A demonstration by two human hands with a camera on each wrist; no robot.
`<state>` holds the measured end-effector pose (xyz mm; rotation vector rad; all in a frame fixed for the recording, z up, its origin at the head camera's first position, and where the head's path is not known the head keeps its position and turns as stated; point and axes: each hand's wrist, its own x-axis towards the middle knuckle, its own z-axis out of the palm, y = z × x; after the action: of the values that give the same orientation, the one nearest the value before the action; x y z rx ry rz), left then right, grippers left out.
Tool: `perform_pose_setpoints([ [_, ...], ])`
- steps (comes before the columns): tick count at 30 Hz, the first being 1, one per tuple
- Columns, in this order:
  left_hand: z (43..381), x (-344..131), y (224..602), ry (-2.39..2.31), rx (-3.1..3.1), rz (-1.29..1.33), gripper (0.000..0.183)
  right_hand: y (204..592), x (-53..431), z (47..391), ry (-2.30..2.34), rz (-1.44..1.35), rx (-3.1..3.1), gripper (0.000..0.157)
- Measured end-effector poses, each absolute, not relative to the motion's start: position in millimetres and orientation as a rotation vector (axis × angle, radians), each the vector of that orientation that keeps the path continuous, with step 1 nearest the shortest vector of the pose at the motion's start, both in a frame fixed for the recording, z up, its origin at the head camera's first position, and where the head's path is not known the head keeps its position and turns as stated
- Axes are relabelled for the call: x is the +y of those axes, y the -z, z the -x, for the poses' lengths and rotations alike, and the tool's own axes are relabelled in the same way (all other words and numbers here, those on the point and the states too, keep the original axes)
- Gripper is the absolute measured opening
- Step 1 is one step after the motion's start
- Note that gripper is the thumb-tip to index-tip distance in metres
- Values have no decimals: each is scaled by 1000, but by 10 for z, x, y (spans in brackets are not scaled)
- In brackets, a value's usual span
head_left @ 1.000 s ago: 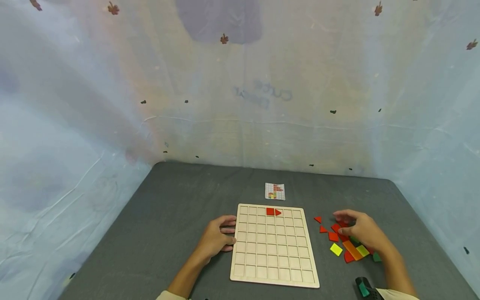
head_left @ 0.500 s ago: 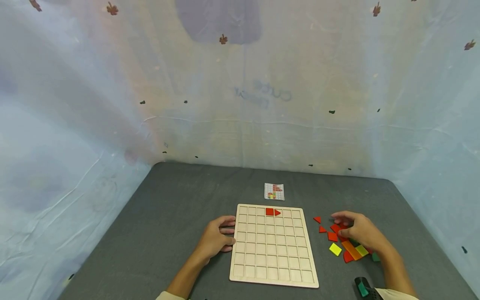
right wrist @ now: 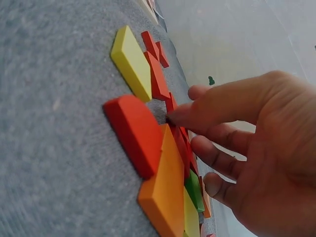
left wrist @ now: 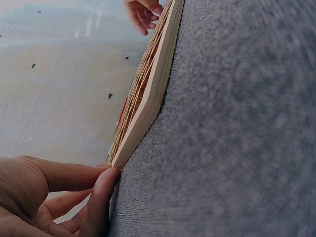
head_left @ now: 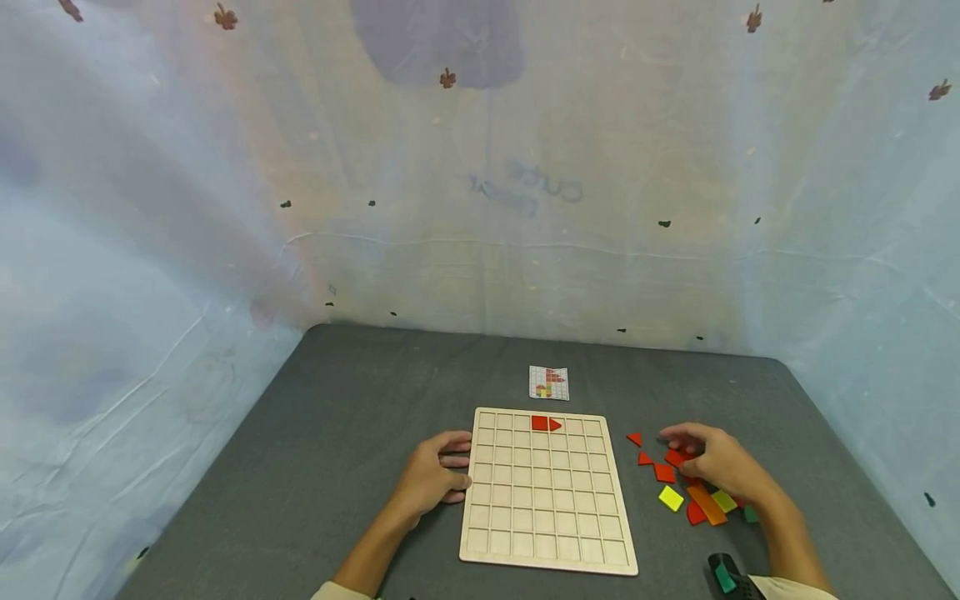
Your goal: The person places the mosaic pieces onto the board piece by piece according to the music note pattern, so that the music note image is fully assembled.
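Note:
On the table lies a wooden grid board (head_left: 545,492) with a red square tile (head_left: 539,423) and a red triangle tile (head_left: 555,425) side by side in its top row. My left hand (head_left: 429,475) rests beside the board's left edge, thumb and fingertips touching it some way apart. My right hand (head_left: 718,458) is over the pile of tiles at the right. In the right wrist view its thumb and index finger (right wrist: 217,106) reach down to the red tiles (right wrist: 180,148), some of which they hide. No lifted tile shows in this hand.
Around the right hand lie a yellow tile (head_left: 671,498), an orange tile (head_left: 707,505), a red curved tile (head_left: 696,512) and small red triangles (head_left: 635,438). A printed pattern card (head_left: 549,383) lies behind the board. A black and green device (head_left: 726,575) is by the right wrist.
Under my right hand the red and orange tiles have shifted slightly, and the dark green tile is now hidden in the head view. My left hand and the board stay in place.

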<state>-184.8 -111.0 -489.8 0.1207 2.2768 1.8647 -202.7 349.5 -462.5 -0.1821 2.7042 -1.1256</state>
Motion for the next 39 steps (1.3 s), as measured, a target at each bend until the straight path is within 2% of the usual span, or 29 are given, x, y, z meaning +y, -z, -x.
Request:
perform_pose_setpoints([
  [5,1841,-1106,4892,-1858,2275,-107,68,4640,3499,2034,1067,173,2766,45],
  [12,1850,-1107,4895,-1861,2274,-112,68,4619,3525,2039,999,147,2795,44],
  [23,1851,-1107,4891,-1860,2272,-114,68,4599,3603,2051,837,142,2861,32],
  [39,1861,-1117,4919,-1835,2291,-121,65,4646,3574,2071,867,180,2882,33],
])
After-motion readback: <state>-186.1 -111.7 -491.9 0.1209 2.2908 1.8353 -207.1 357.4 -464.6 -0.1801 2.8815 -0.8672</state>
